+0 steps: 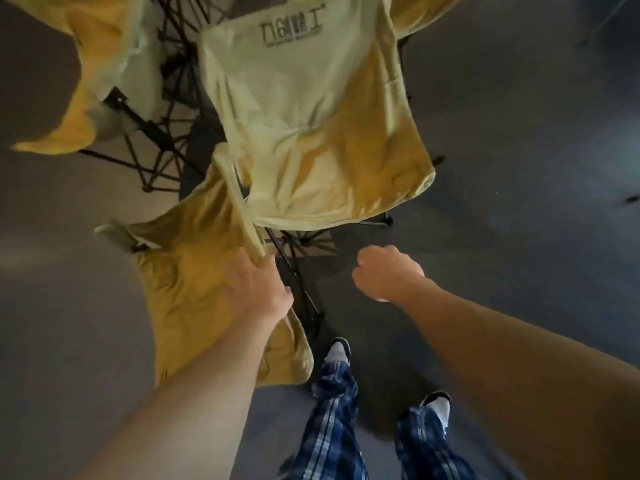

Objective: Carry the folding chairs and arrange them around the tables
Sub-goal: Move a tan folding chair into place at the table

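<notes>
Head view | my left hand [258, 289] grips nearest folding chair [194, 271] edge | right hand [388, 273] fisted, holding nothing, beside it | chair extends forward-left of both.

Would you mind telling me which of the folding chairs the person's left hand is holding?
The left hand grips the nearest chair, the mustard-yellow one at lower left. The pale chair with printed lettering and the far-left chair go untouched.

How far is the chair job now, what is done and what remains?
Done: nothing visibly; no table is in view. In hand: the left hand grips the nearest chair; the right hand is a fist holding nothing. Left: two more chairs crowd together, still to be arranged.
</notes>
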{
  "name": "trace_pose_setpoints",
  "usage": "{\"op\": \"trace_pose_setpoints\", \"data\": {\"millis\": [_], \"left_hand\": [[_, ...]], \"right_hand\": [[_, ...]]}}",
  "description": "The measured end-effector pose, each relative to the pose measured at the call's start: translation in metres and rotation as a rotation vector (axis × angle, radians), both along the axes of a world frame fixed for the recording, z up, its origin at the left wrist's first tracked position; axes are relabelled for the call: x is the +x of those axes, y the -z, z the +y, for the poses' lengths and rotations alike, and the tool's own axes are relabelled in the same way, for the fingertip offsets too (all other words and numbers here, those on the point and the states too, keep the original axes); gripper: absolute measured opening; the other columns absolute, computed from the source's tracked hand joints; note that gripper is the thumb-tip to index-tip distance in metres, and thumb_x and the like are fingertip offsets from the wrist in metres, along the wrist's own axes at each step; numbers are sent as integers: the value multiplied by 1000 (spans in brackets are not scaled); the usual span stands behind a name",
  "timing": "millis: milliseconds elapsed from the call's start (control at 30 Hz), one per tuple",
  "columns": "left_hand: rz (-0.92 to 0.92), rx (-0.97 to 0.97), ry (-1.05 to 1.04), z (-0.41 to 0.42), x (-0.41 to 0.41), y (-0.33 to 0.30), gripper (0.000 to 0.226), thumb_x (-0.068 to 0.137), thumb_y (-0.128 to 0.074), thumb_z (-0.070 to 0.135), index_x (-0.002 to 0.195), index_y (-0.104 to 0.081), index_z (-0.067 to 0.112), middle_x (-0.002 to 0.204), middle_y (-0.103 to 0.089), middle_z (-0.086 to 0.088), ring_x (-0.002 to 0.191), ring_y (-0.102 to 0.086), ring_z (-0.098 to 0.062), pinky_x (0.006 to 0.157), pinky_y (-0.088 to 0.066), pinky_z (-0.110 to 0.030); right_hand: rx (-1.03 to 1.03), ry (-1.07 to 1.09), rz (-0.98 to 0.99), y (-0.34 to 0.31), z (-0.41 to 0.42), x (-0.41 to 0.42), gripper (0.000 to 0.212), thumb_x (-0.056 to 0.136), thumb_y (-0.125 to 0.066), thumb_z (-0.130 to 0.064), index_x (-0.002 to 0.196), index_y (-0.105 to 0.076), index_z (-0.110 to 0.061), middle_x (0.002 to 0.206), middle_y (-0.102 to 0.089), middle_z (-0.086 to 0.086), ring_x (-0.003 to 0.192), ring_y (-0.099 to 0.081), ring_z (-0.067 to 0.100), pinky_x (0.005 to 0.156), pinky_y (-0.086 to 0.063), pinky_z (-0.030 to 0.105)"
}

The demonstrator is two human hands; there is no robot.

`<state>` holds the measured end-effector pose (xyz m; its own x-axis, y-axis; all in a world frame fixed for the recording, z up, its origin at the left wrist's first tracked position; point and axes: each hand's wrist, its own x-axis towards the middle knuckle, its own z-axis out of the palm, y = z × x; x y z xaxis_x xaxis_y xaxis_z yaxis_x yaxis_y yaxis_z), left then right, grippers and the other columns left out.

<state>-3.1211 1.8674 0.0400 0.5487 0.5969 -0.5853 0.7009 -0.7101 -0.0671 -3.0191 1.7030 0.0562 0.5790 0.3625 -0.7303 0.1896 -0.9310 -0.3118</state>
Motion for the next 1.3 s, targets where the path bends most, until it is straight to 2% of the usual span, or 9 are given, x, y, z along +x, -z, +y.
{"op": "trace_pose_setpoints", "data": {"millis": [67, 200, 333, 500, 767, 933, 1033, 1133, 1300], "left_hand": [[-18, -163, -283, 14, -9, 9, 81, 89, -68, 31, 151, -17, 18, 149, -30, -16, 137, -31, -37, 109, -34, -47], [90, -452, -446, 17, -19, 30, 10, 96, -50, 11, 87, -47, 9, 79, -44, -5, 81, -52, -23, 82, -54, -36], [99, -434, -299, 8, -24, 35, 17, 96, -41, 3, 86, -54, 6, 87, -56, -18, 82, -61, -23, 55, -42, -27], [112, -349, -358, 1, -54, 35, 24, 100, -41, 6, 120, -52, 0, 121, -57, -17, 106, -60, -29, 82, -50, -35], [362, -418, -359, -45, -156, 26, 18, 97, -44, 6, 91, -60, 3, 92, -63, -12, 87, -63, -23, 67, -39, -30], [480, -497, -482, -73, -210, 34, 28, 97, -47, 15, 70, -46, 9, 70, -47, -4, 60, -47, -17, 67, -43, -30], [303, -451, -569, -92, -224, 44, 22, 98, -45, 24, 85, -55, 10, 82, -55, -6, 74, -53, -22, 68, -44, -32], [236, -359, -628, -101, -248, 45, 16, 97, -44, 14, 97, -59, 9, 94, -61, -9, 90, -61, -25, 70, -45, -31], [402, -347, -609, -94, -321, 38, 14, 96, -47, 6, 100, -60, 8, 76, -52, -3, 84, -57, -22, 70, -45, -29]], "right_hand": [[21, -39, 30, 6, 32, -8, 28, 97, -43, -31, 118, -56, -16, 113, -56, 11, 86, -48, 30, 75, -42, 36], [54, -121, 60, 19, 80, -19, 35, 98, -42, -31, 129, -51, -17, 123, -54, 12, 99, -53, 34, 77, -40, 37], [39, -176, 46, 34, 92, -20, 36, 99, -41, -31, 131, -45, -15, 125, -52, 14, 100, -52, 34, 77, -39, 38], [112, -246, -28, 42, 96, -30, 48, 96, -47, -21, 141, -31, -21, 126, -51, 15, 105, -53, 38, 75, -42, 42], [159, -714, -342, 49, 82, -60, 88, 89, -54, -4, 153, -5, -39, 161, 12, 14, 140, -20, 40, 99, -44, 49], [94, -780, -264, 60, 70, -102, 56, 91, -53, -2, 137, -34, -26, 159, 17, 15, 122, -41, 38, 85, -46, 45], [137, -617, -289, 70, 73, -125, 39, 94, -48, -11, 133, -42, -10, 152, -18, 20, 107, -53, 36, 71, -37, 39], [129, -538, -291, 63, 80, -154, 50, 93, -45, -9, 141, -33, -5, 140, -41, 17, 102, -53, 36, 79, -43, 46], [144, -969, -509, 47, 78, -219, 30, 91, -58, -19, 120, -66, -21, 143, -28, 19, 126, -33, 39, 103, -31, 47]]}}
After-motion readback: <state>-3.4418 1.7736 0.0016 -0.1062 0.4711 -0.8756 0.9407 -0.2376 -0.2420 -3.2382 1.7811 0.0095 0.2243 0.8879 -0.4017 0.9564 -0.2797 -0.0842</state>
